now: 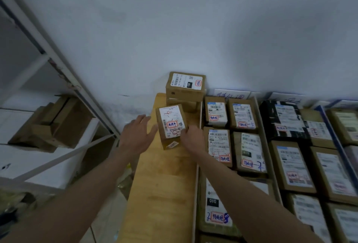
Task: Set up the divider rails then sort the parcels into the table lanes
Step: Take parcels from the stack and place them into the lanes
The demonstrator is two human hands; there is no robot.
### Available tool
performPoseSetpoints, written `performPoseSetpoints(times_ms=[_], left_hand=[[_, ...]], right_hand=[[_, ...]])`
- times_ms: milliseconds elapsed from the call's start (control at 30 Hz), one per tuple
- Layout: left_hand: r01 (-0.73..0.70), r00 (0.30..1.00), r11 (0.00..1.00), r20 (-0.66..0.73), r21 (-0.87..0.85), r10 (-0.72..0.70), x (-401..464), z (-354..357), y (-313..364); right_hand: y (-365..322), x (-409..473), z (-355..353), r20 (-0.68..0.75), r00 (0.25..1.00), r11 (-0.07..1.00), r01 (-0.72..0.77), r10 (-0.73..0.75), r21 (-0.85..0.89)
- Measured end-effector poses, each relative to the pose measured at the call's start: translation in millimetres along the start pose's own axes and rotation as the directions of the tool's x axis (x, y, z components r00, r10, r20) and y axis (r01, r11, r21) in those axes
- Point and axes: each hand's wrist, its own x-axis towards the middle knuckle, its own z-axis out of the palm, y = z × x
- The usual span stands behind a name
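Parcel (171, 126), a small brown carton with a white label and red stamp on top, stands on the bare wooden worktop (164, 184) in the leftmost lane, just in front of a larger labelled box (185, 87) that sits against the wall. The right hand (191, 138) grips the parcel's near right corner, its fingers (184, 131) curled over the top edge and onto the label. The left hand (136, 136) is spread beside the parcel's left face, fingers straight and relaxed; the thumb tip lies right at that face, though whether it touches cannot be told through the blur. A pale divider rail (196, 194) runs along the right edge of this lane, and beyond it lie rows of sorted parcels (248, 153) with stamped labels facing up. To the left stands a metal shelf rack (58, 72) holding flattened cardboard (52, 124).
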Motion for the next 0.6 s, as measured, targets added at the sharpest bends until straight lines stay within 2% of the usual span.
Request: performPoseSetpoints(times_ms=[167,367,600], left_hand=[[-0.101,0.995,0.983,-0.001,0.154,0.102,-35,-45,14],[-0.243,0.969,0.943,0.005,0.228,0.248,-99,-79,31],[-0.293,0.955,0.927,0.029,0.236,0.295,-183,-99,34]], right_hand=[[-13,-50,-35,-0.097,0.995,1.000,0.007,-0.005,0.022],[-11,-122,-69,-0.201,0.979,1.000,-0.030,0.029,0.000],[4,-216,-93,-0.276,0.959,0.997,-0.068,0.058,-0.028]])
